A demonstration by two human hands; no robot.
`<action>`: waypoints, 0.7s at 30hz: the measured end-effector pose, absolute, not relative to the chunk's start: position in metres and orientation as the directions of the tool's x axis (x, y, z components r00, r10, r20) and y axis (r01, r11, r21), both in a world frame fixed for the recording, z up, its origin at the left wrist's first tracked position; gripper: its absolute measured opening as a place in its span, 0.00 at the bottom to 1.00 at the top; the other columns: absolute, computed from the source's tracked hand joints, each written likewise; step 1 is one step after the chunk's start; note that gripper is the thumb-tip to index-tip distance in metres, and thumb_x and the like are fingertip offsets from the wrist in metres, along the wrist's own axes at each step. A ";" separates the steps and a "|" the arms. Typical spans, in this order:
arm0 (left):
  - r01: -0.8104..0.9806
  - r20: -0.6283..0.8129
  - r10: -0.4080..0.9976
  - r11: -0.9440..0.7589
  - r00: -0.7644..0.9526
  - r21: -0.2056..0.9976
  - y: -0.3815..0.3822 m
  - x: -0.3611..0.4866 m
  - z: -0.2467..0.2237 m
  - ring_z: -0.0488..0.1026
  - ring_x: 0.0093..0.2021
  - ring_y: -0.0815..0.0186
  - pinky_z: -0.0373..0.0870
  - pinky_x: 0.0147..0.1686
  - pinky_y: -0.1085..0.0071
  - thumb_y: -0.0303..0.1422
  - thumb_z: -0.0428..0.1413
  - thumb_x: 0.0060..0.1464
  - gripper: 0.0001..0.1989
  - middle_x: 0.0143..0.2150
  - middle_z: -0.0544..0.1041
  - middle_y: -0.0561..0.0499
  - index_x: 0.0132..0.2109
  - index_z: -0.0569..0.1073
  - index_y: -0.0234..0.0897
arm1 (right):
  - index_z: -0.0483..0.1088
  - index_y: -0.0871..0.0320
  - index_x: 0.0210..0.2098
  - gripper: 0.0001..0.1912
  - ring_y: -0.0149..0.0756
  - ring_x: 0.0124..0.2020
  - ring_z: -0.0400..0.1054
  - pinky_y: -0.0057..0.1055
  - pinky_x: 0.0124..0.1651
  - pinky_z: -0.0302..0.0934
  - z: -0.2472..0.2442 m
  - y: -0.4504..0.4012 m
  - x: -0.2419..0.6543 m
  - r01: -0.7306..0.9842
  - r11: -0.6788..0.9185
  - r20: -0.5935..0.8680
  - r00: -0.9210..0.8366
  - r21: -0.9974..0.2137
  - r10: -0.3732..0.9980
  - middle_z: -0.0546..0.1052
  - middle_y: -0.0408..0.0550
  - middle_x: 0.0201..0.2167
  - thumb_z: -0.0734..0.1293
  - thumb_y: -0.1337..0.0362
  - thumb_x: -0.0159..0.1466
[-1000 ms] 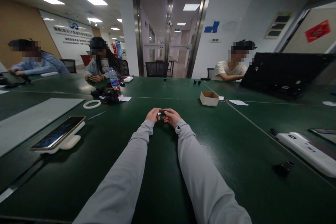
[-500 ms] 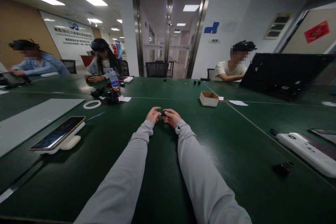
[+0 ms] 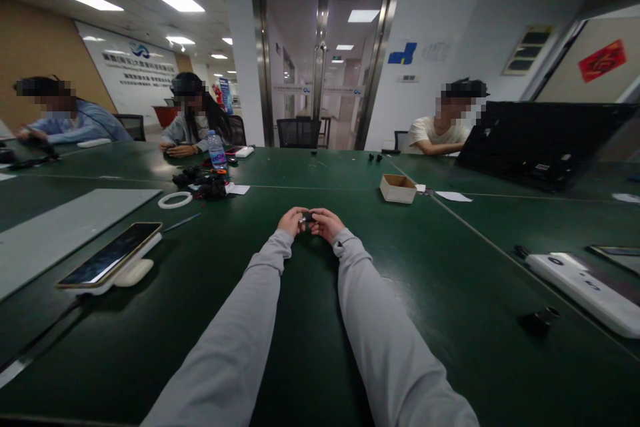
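Observation:
A small dark object (image 3: 307, 217) with a light or metallic end is held between my two hands, above the middle of the green table (image 3: 320, 177). My left hand (image 3: 291, 221) pinches its lighter end, with the fingers closed. On the other side, my right hand (image 3: 327, 223) grips the dark end between thumb and fingers. The fingertips of both hands nearly meet. What exactly the object is, I cannot make out at this size.
To the left lie a phone on a stand (image 3: 113, 255), a white ring (image 3: 175, 200), a grey board (image 3: 65, 233) and black gear (image 3: 203, 181) near a bottle (image 3: 217, 150). Rightward are a small box (image 3: 398, 189), a black cup-like piece (image 3: 540, 321) and a white device (image 3: 585, 290). Three people sit beyond.
The fingers of my left hand have come down and closed on the small object, whose lighter end shows more. My right hand has barely moved.

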State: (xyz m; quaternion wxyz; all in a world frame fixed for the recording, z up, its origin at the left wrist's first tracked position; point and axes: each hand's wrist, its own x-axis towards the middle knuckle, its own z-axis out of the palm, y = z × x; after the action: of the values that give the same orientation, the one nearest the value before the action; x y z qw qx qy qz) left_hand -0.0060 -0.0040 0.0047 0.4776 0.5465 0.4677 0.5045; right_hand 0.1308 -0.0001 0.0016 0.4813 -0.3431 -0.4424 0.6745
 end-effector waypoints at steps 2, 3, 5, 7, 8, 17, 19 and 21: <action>0.017 0.104 0.993 -0.105 0.059 0.994 -0.004 -0.006 0.004 0.55 0.11 0.77 0.49 0.12 0.79 0.33 0.46 0.49 0.13 0.14 0.63 0.57 0.40 0.70 0.32 | 0.66 0.58 0.33 0.07 0.28 0.16 0.65 0.26 0.21 0.62 0.001 0.001 0.131 -0.350 -0.143 -0.036 -0.294 -0.926 0.955 0.71 0.41 0.15 0.64 0.70 0.53; 0.014 0.108 0.993 -0.109 0.056 0.994 -0.004 -0.006 0.004 0.56 0.11 0.77 0.49 0.12 0.79 0.32 0.47 0.48 0.14 0.15 0.64 0.57 0.40 0.69 0.32 | 0.66 0.58 0.33 0.07 0.28 0.16 0.65 0.26 0.21 0.62 0.001 0.001 0.131 -0.352 -0.142 -0.037 -0.288 -0.925 0.957 0.71 0.41 0.15 0.65 0.70 0.53; 0.017 0.110 0.992 -0.111 0.055 0.994 -0.004 -0.007 0.004 0.56 0.11 0.77 0.49 0.12 0.79 0.32 0.48 0.47 0.14 0.15 0.65 0.57 0.41 0.69 0.33 | 0.67 0.58 0.33 0.07 0.27 0.16 0.65 0.26 0.21 0.62 0.000 0.001 0.131 -0.354 -0.145 -0.041 -0.286 -0.924 0.957 0.71 0.41 0.15 0.65 0.70 0.53; 0.018 0.109 0.992 -0.110 0.060 0.994 -0.004 -0.007 0.005 0.55 0.11 0.77 0.49 0.12 0.79 0.32 0.47 0.48 0.13 0.14 0.63 0.57 0.39 0.70 0.32 | 0.67 0.58 0.33 0.07 0.28 0.16 0.65 0.26 0.21 0.62 0.000 0.001 0.131 -0.354 -0.147 -0.041 -0.291 -0.924 0.956 0.71 0.41 0.15 0.65 0.70 0.53; 0.018 0.110 0.992 -0.111 0.058 0.994 -0.004 -0.007 0.005 0.55 0.11 0.77 0.49 0.12 0.79 0.32 0.47 0.48 0.13 0.14 0.63 0.57 0.39 0.70 0.32 | 0.67 0.58 0.33 0.07 0.27 0.16 0.65 0.26 0.21 0.62 0.001 0.001 0.131 -0.356 -0.146 -0.039 -0.290 -0.923 0.956 0.71 0.41 0.15 0.65 0.70 0.53; 0.046 0.134 0.991 -0.135 0.027 0.990 -0.002 -0.007 0.001 0.56 0.12 0.77 0.50 0.13 0.79 0.28 0.47 0.45 0.13 0.16 0.65 0.58 0.39 0.69 0.34 | 0.66 0.58 0.34 0.08 0.27 0.16 0.65 0.26 0.21 0.62 0.001 0.001 0.131 -0.360 -0.146 -0.038 -0.289 -0.922 0.957 0.71 0.41 0.15 0.65 0.70 0.52; 0.050 0.131 0.991 -0.132 0.020 0.990 -0.001 -0.007 0.001 0.55 0.12 0.77 0.50 0.13 0.79 0.29 0.47 0.45 0.13 0.16 0.64 0.58 0.40 0.69 0.34 | 0.67 0.58 0.33 0.08 0.27 0.16 0.65 0.26 0.21 0.62 0.000 0.001 0.131 -0.359 -0.149 -0.040 -0.293 -0.921 0.955 0.71 0.41 0.15 0.66 0.69 0.52; 0.047 0.121 0.992 -0.122 0.026 0.991 -0.001 -0.007 0.001 0.54 0.11 0.76 0.49 0.12 0.79 0.30 0.45 0.47 0.13 0.14 0.62 0.58 0.39 0.69 0.33 | 0.67 0.58 0.33 0.08 0.27 0.16 0.65 0.26 0.21 0.62 0.001 0.001 0.131 -0.358 -0.148 -0.038 -0.296 -0.922 0.954 0.71 0.41 0.15 0.66 0.69 0.52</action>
State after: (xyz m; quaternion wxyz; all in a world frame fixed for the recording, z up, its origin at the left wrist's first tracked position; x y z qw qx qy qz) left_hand -0.0068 -0.0014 0.0009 0.4621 0.5474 0.4747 0.5113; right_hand 0.1307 0.0008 0.0006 0.4852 -0.3415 -0.4364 0.6764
